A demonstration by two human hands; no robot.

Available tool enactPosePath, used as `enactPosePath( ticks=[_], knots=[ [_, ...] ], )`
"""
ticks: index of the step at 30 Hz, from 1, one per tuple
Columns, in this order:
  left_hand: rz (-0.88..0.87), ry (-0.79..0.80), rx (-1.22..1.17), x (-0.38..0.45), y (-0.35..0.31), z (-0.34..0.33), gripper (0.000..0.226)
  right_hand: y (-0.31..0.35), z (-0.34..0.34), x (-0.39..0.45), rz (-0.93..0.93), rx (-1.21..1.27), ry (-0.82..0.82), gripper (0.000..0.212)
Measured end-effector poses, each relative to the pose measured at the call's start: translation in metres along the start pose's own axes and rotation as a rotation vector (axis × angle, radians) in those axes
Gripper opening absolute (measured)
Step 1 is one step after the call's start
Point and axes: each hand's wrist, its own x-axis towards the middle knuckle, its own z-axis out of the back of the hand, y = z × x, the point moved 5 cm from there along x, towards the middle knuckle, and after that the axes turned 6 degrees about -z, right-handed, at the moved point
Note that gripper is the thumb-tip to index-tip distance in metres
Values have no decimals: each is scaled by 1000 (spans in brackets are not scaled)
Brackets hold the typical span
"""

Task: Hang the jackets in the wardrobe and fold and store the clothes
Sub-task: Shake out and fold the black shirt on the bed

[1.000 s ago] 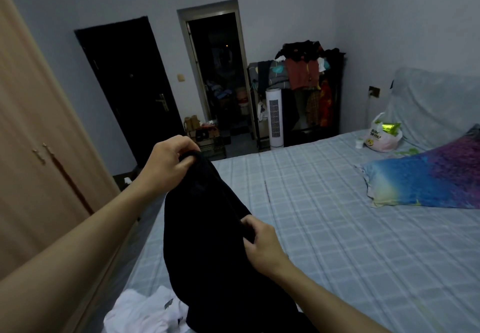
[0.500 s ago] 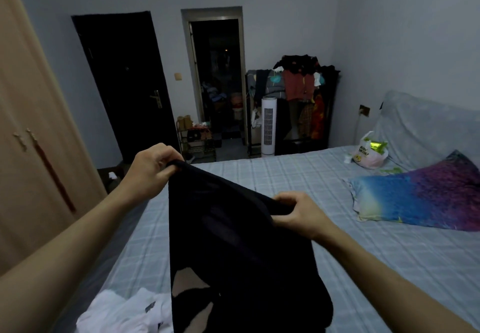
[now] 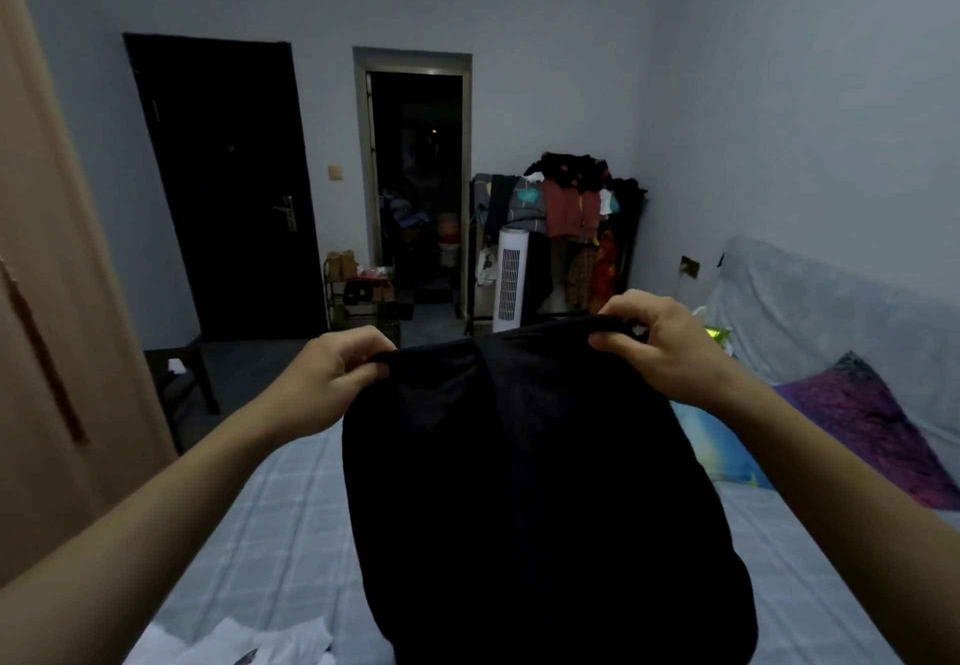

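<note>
Two hands hold one black garment (image 3: 530, 482) up over the bed (image 3: 270, 524), spread wide between them. The left hand (image 3: 327, 378) pinches the top edge at its left corner, fingers (image 3: 363, 371) curled over the cloth; the right hand (image 3: 660, 347) grips the right corner the same way, thumb underneath. Neither hand has anything else in it.

The step in hand looks like the opening-out before a fold: the garment is stretched flat so its shape can be read. Its top edge runs nearly level from hand to hand, slightly higher on the right. Its long axis hangs downward toward the person, and the lower end runs out of view at the bottom, so I cannot tell whether it touches the bed.

Next, I judge, it should be laid flat on the bed with the top edge away from the person, keeping both corners taut so it lands without creases. White clothes (image 3: 234, 643) lie on the bed near the lower left, clear of the landing spot. The wardrobe (image 3: 57, 301) stands close on the left.
</note>
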Motion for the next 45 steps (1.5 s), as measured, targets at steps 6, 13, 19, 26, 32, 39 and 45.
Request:
enactPosePath(
  ticks=[6,13,19,26,32,39,45],
  knots=[
    [181,141,-234,-1,-19,-36,22,-28,-12,-12,-208,174,-50,18],
    [289,229,-341,-13,-22,-85,20,-37,-24,-19,-339,290,-235,17],
    [165,235,-139,-21,-18,-123,23,-33,-32,-14,-326,220,-272,14],
    [163,60,17,-4,1,-84,16,-31,-26,-23,-153,161,-68,8],
    [70,157,109,10,-6,-62,15,-25,-32,-31,8,-34,167,41],
    [-56,263,152,0,-28,-58,27,-54,-33,-29,47,-224,45,13],
    [-151,138,598,5,-26,-49,22,-58,-33,-30,13,-227,-43,21]
  ],
)
